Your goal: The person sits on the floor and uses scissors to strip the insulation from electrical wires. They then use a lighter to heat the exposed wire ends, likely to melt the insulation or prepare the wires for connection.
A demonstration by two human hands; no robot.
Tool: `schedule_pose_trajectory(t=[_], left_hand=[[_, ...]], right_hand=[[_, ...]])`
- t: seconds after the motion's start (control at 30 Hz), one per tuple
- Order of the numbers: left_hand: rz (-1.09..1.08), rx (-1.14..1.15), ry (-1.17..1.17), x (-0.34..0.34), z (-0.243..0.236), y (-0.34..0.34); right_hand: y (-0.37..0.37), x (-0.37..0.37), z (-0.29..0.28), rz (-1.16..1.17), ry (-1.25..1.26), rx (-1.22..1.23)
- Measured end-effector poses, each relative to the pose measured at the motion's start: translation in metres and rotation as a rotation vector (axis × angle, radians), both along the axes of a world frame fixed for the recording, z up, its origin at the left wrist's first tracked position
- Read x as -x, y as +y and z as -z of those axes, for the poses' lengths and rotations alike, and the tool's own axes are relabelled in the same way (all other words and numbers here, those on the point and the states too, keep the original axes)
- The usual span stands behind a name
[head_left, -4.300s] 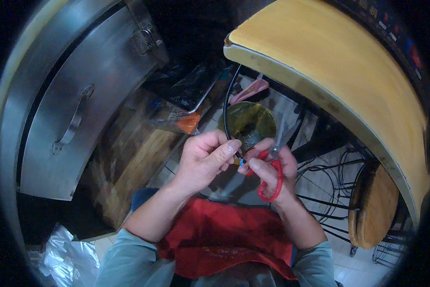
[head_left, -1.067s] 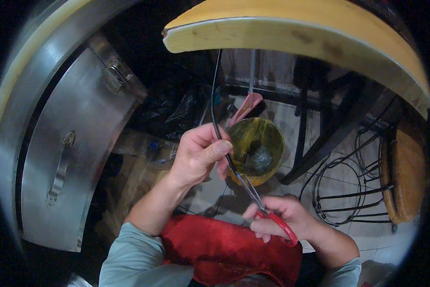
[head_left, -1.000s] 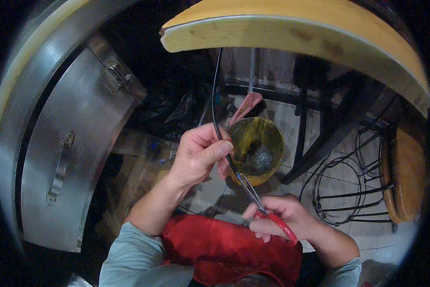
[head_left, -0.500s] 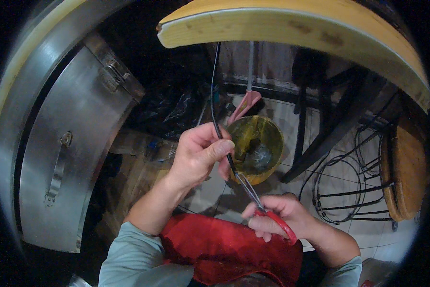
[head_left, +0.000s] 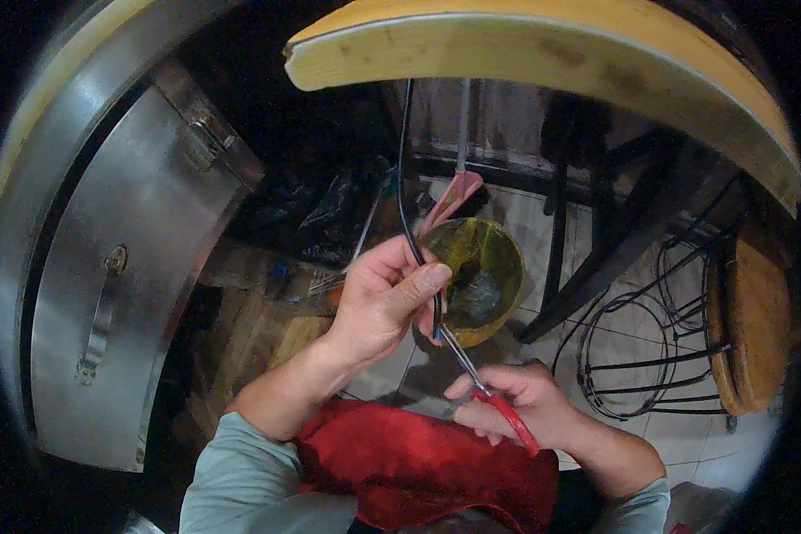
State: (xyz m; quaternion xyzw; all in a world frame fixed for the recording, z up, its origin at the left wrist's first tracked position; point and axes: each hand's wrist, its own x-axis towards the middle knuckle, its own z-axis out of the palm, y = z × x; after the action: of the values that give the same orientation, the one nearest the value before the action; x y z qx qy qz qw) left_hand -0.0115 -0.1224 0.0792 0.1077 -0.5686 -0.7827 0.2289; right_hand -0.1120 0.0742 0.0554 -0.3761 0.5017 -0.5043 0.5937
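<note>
My left hand (head_left: pixel 378 298) pinches a black cable (head_left: pixel 405 182) between thumb and fingers. The cable hangs down from under the wooden tabletop edge, and its lower end, with a small bit of blue, pokes out below my fingers. In my right hand (head_left: pixel 534 400) is a pair of scissors (head_left: pixel 463 359) with red handles. Its blades lie nearly together, with the tips against or right beside the cable's end; I cannot tell whether they grip it. Over my lap lies a red cloth (head_left: pixel 418 454).
A yellowish bin (head_left: pixel 507 303) stands below my hands, with a pink long-handled dustpan (head_left: pixel 454 198) behind it. The tabletop (head_left: pixel 525 62) juts out overhead. A metal cabinet (head_left: pixel 133 267) is at left, a wire-framed stool (head_left: pixel 748 320) and dark table legs (head_left: pixel 596 267) at right.
The scissor blades have closed from slightly apart, and the right fingers have drawn in on the handles. The left hand has shifted slightly right and down along with the cable.
</note>
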Motion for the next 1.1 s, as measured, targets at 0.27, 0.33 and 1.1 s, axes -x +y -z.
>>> schedule_pose_trajectory(t=[0.27,0.33,1.1], left_hand=[[-0.131,0.015,0.073,0.009,0.006,0.010],[-0.125,0.012,0.058,0.010,0.007,0.010],[0.043,-0.274,-0.046,0.013,0.010,0.013]], right_hand=[[-0.001,0.002,-0.001,0.057,0.004,-0.053],[-0.001,0.002,0.000,0.066,0.023,-0.049],[0.001,0.014,-0.001,0.149,0.083,-0.165]])
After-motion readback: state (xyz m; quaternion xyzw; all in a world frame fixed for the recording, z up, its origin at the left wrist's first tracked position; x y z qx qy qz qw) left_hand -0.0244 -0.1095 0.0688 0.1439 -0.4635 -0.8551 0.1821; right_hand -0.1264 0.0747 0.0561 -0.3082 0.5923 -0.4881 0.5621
